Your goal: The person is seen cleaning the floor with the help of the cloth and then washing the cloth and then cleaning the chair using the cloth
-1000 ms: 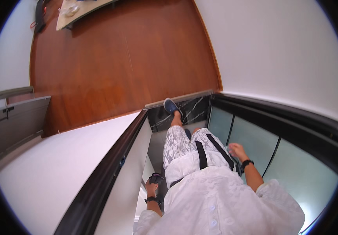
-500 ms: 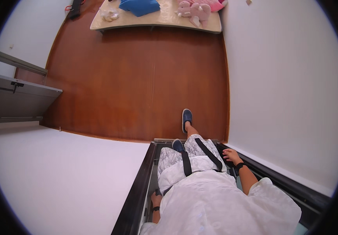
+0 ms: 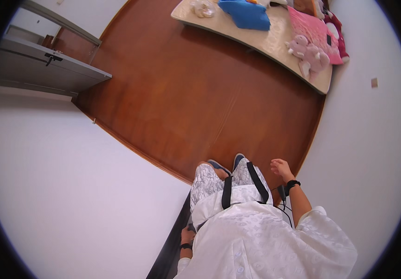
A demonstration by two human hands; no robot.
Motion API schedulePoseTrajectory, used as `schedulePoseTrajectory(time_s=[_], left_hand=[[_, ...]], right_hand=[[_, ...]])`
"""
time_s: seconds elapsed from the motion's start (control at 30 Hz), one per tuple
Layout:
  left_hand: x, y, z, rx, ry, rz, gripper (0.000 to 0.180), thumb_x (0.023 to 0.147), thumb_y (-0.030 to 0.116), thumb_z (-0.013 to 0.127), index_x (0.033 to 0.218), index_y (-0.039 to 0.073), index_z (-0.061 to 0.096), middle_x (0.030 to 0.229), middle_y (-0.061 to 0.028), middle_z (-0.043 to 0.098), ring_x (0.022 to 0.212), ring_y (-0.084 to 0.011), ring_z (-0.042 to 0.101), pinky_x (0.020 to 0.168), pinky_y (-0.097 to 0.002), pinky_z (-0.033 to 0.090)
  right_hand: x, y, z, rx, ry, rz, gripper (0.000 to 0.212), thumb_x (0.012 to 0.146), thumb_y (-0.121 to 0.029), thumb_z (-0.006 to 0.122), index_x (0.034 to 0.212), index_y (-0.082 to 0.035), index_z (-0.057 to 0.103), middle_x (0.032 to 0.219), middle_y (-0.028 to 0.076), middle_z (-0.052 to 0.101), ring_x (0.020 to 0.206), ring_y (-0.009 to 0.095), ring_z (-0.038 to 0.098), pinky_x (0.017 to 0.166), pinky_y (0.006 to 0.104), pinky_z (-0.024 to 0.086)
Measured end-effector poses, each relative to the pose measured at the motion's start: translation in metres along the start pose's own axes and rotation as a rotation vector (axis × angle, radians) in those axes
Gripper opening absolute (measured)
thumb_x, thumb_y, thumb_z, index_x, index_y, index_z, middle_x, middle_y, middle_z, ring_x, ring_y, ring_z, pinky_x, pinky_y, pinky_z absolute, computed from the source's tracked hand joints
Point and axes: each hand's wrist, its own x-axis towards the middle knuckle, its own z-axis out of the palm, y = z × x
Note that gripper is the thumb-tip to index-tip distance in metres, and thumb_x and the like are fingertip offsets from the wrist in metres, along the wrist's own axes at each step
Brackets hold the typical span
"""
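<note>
My right hand (image 3: pixel 281 169) hangs in front of my right hip, fingers loosely bent and apart, with nothing in it. A black band (image 3: pixel 293 184) circles that wrist, and a small black device (image 3: pixel 282 192) with cables hangs beside it at my waist. My left hand (image 3: pixel 187 235) is low at my left side, its fingers closed around something dark (image 3: pixel 191 227) that is partly hidden by my shirt (image 3: pixel 242 223). Black straps (image 3: pixel 258 181) run down over my patterned shorts (image 3: pixel 205 186).
Ahead is a reddish-brown wooden floor (image 3: pixel 172 88). A bed (image 3: pixel 275 51) stands at the far right, bearing a blue cloth (image 3: pixel 247 14), a pink plush toy (image 3: pixel 309 53) and a pink blanket (image 3: pixel 309 30). An open grey door (image 3: pixel 47 69) is at left. White walls (image 3: pixel 70 176) flank me.
I have stepped through the doorway onto the wooden floor and turned left, so the bed appears farther right. My right hand has moved slightly forward; my left stays low at my side.
</note>
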Motion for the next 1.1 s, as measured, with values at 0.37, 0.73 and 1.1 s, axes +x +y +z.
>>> schedulePoseTrajectory(time_s=[0.37, 0.73, 1.1], left_hand=[[0.132, 0.105, -0.187, 0.207, 0.102, -0.061, 0.033, 0.069, 0.004, 0.063, 0.101, 0.003, 0.069, 0.080, -0.0154, 0.070, 0.063, -0.0253, 0.068, 0.056, -0.0346, 0.054], [0.229, 0.529, -0.405, 0.299, 0.399, 0.666, 0.035, 0.068, -0.007, 0.048, 0.099, 0.000, 0.063, 0.091, -0.0221, 0.067, 0.091, -0.0381, 0.065, 0.082, -0.0376, 0.050], [0.309, 0.496, -0.403, 0.109, 0.226, 0.367, 0.039, 0.064, -0.001, 0.065, 0.103, 0.000, 0.063, 0.086, -0.0125, 0.067, 0.079, -0.0239, 0.063, 0.072, -0.0345, 0.050]], right_hand=[[0.042, -0.175, 0.114, -0.109, -0.018, -0.072, 0.024, 0.094, -0.018, 0.055, 0.115, -0.009, 0.064, 0.101, 0.003, 0.068, 0.082, 0.013, 0.064, 0.066, 0.0268, 0.049], [0.117, -0.296, 0.221, -0.159, -0.064, 0.038, 0.026, 0.091, -0.022, 0.058, 0.110, -0.007, 0.067, 0.094, 0.004, 0.070, 0.073, 0.014, 0.065, 0.060, 0.0280, 0.051], [0.228, -0.619, 0.301, -0.127, -0.122, -0.152, 0.024, 0.095, -0.018, 0.054, 0.115, -0.007, 0.064, 0.102, 0.005, 0.070, 0.082, 0.014, 0.067, 0.069, 0.0292, 0.052]])
